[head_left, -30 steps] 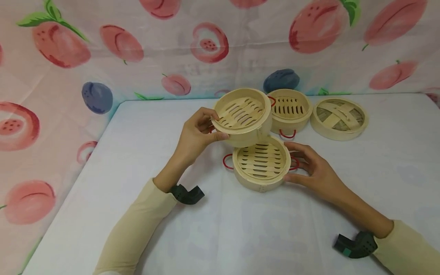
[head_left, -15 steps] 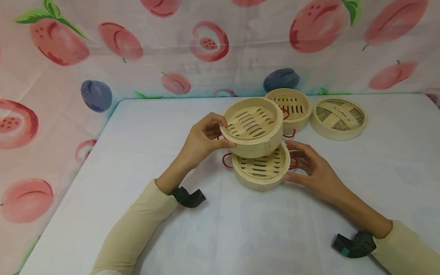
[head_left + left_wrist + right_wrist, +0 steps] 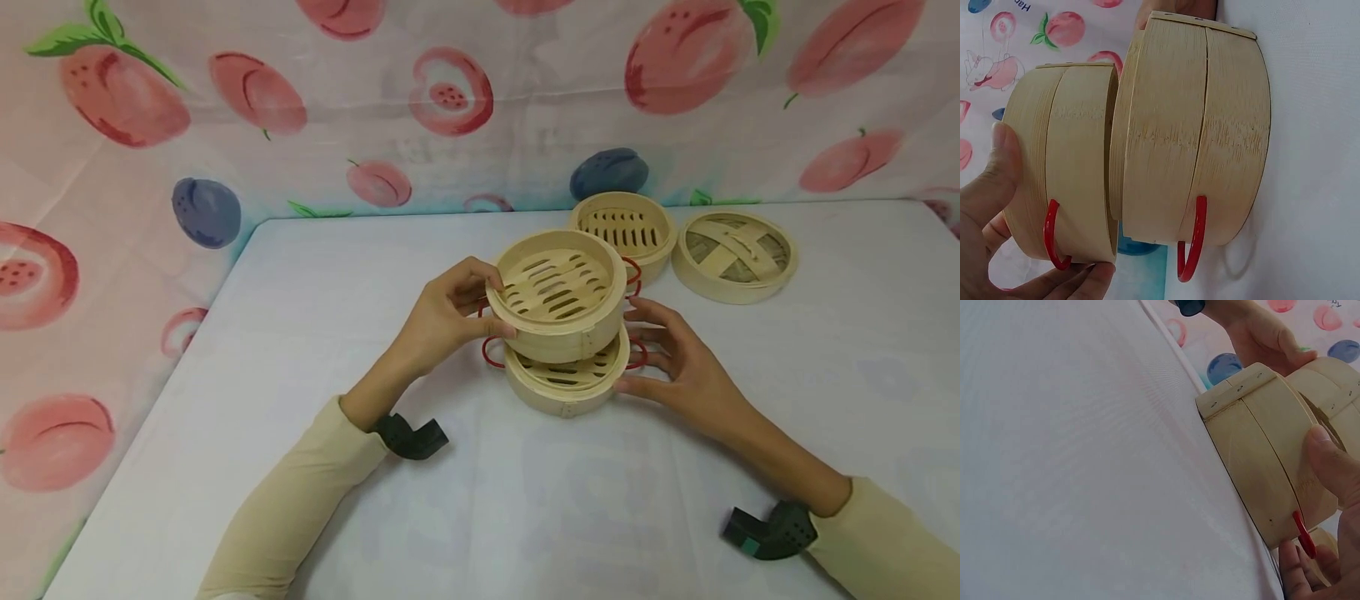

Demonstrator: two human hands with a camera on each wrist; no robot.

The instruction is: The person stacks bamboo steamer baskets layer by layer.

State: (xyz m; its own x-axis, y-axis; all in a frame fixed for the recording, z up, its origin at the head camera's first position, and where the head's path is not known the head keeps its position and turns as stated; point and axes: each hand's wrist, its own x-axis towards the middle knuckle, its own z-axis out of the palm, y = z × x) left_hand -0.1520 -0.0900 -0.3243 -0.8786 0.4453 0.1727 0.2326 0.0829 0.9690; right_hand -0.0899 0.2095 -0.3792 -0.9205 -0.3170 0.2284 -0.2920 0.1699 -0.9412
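Note:
My left hand (image 3: 450, 317) grips the left side of a bamboo steamer basket (image 3: 561, 342), thumb on the outer wall and fingers at the rim. This basket has a slatted floor and red loop handles. It hangs close over a second, matching steamer basket (image 3: 562, 402) on the table and hides much of that one's slats. My right hand (image 3: 686, 371) holds the lower basket at its right side, thumb near the front, fingers behind the red handle. From the left wrist, the upper basket (image 3: 1079, 144) sits slightly offset from the lower basket (image 3: 1166, 125), with a narrow dark gap between them.
Behind the pair stands a third steamer basket (image 3: 626, 229). Beside it, to the right, lies a woven bamboo lid (image 3: 735, 254) with crossed strips. A white cloth (image 3: 600, 508) covers the table; a fruit-print curtain (image 3: 300, 167) hangs along the back and left.
My left hand has brought the upper basket down and to the right, from up at the left to over the lower basket. My right hand and the lower basket have stayed in place.

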